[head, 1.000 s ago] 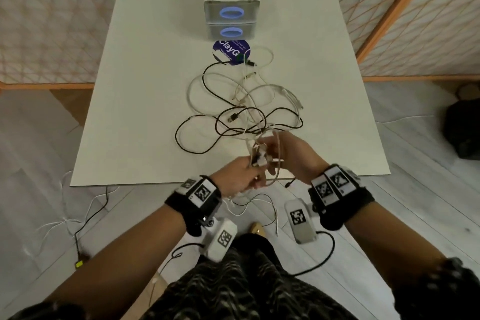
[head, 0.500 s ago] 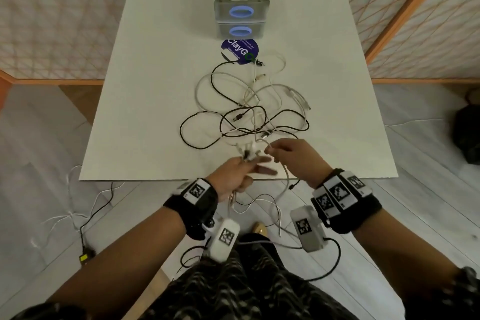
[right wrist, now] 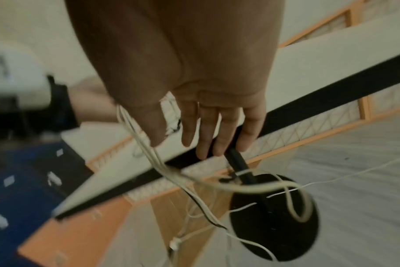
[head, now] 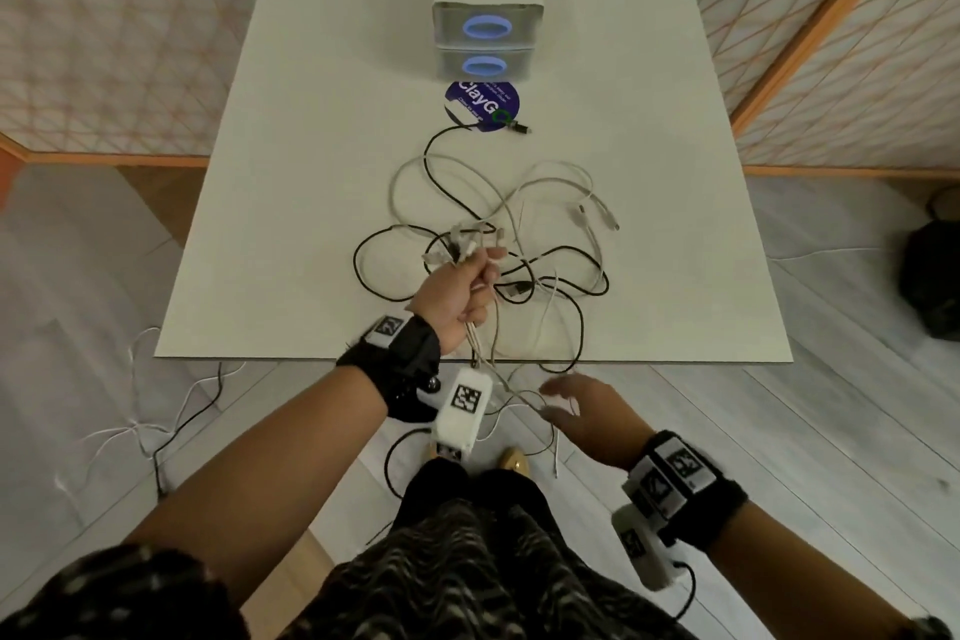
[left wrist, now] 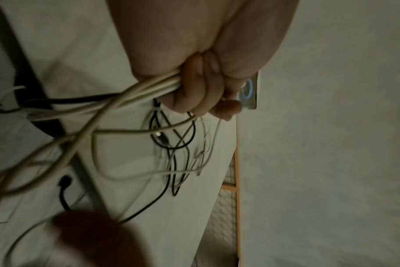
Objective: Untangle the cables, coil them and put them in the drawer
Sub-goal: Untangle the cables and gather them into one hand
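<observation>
Left hand [head: 462, 291] grip clamps white cable strands [left wrist: 149, 88] over the near counter [head: 291, 224]; right hand [head: 587, 411], fingers apart, hovers below the edge. Mid-coil, I'd say; next, gather the hanging slack.

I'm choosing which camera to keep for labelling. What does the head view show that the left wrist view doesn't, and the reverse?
Only the head view shows the right hand open below the table edge, both stacked drawers and the round blue sticker. Only the left wrist view shows the left hand's fingers curled round several white cables from beneath. Both show the left hand gripping cables above the tangle on the white table.
</observation>
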